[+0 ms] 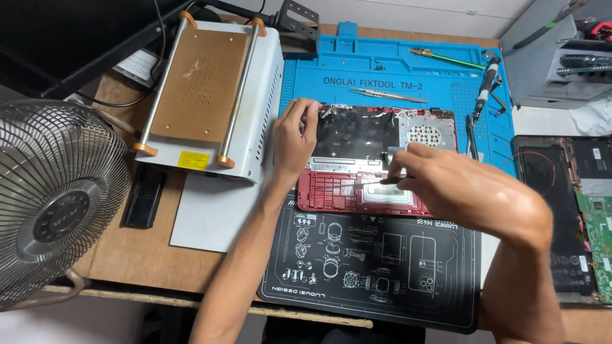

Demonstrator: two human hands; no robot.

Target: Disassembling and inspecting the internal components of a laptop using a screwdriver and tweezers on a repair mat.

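Note:
A red laptop shell lies inside-up across a blue work mat and a black printed mat. My left hand rests on the shell's upper left corner, fingers curled over its edge. Over the shell's middle, my right hand pinches a thin dark tool, whose tip points left at the pale rectangular pad near the front. The black inner sheet and a perforated silver patch show behind my hands.
A white heating-plate machine stands left of the shell, a wire fan at far left. Tweezers, a green-handled tool and an electric screwdriver lie on the blue mat. Another opened laptop sits right.

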